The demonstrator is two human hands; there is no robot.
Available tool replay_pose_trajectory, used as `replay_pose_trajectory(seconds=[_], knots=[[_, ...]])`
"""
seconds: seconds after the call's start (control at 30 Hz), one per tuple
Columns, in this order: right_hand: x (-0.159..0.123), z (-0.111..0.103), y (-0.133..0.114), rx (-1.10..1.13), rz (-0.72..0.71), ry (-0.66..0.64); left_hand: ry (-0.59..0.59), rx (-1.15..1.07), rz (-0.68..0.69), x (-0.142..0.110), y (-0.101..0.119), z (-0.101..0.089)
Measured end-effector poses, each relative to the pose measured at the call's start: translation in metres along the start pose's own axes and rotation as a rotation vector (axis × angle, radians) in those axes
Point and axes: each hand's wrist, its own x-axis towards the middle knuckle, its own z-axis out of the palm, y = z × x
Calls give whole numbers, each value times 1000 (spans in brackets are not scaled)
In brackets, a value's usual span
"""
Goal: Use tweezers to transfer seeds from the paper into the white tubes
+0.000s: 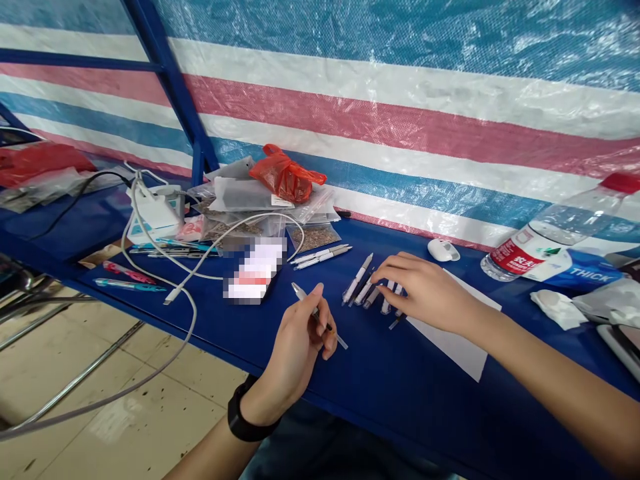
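Note:
My left hand (300, 340), with a black band at the wrist, is closed around a slim silver pen (306, 299) held above the blue table (380, 380). My right hand (425, 290) lies over a row of several white pens (361, 285), its fingers curled down onto them. Whether it grips one I cannot tell. A white sheet of paper (460, 343) lies under that hand and forearm. Two more white pens (323, 255) lie farther back on the table.
A water bottle (550, 247) lies on its side at the right, near a small white object (443, 251). A red plastic bag (285, 175), clear packets and a white charger (155, 213) with a trailing cable crowd the back left. Coloured pens (127, 279) lie at the left edge.

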Motion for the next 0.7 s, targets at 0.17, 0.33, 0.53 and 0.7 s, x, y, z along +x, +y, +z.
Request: replay_pose_trajectory(seconds=[0.17,0.33,0.53,0.7], knots=[[17,2,-14,-79,-2,-166,-18,-22,38,1,-2,-1],[28,12,-29,-262,-130,-286,-34,-35,39,1,-3,-1],[14,14,-17,-372,-356,13,-51,-22,26,0,-2,-4],[-2,11,-13,-409,-435,235,-44,-21,19,1,0,-2]])
